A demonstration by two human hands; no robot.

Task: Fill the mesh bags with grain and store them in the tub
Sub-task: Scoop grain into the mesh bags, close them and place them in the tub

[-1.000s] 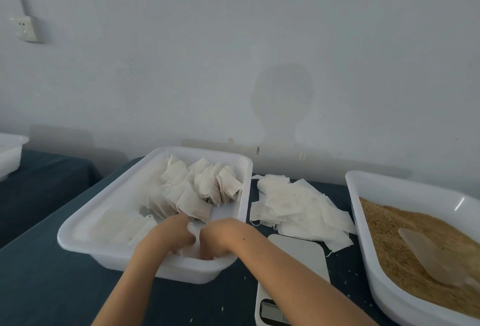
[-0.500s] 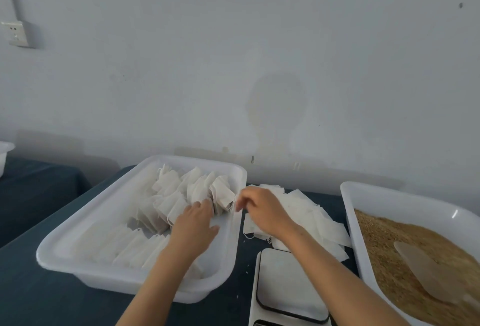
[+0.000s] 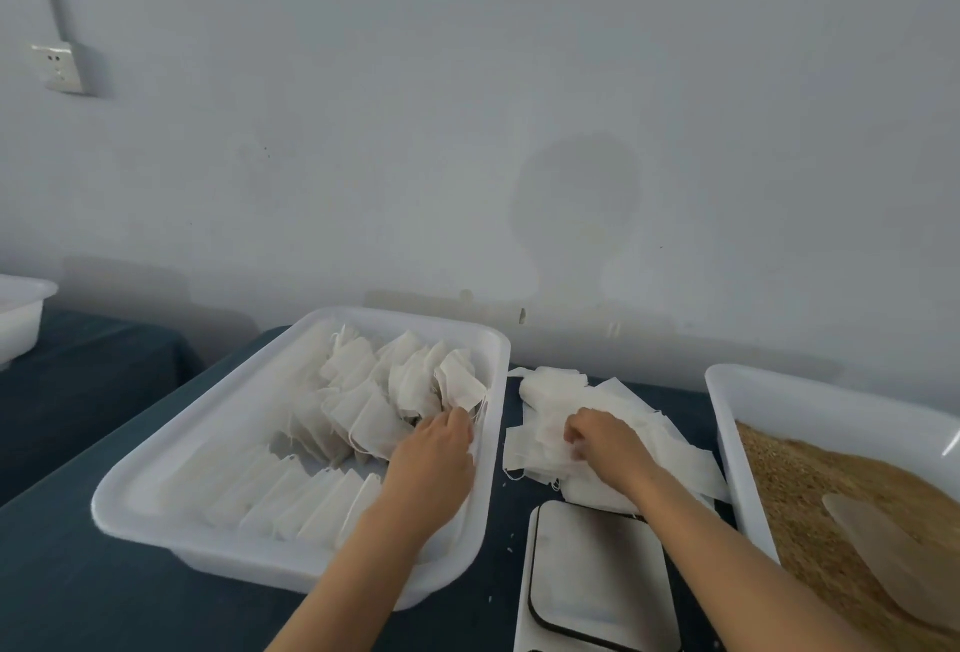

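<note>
On the table [image 3: 78, 589], the tub [image 3: 156, 475] sits to the left with filled bags [image 3: 374, 407] in it. Right of it lies a pile of empty bags [image 3: 597, 391], with a scale [image 3: 597, 568] in front of the pile. Farther right stands a tray [image 3: 810, 402] holding grain [image 3: 789, 475] and a scoop [image 3: 883, 558]. The left hand [image 3: 431, 464] is in the tub, and the right hand [image 3: 608, 443] rests on the pile.

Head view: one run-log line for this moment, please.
left hand: open, on filled bags in tub | right hand: gripping empty bag pile | scoop: in grain tub
</note>
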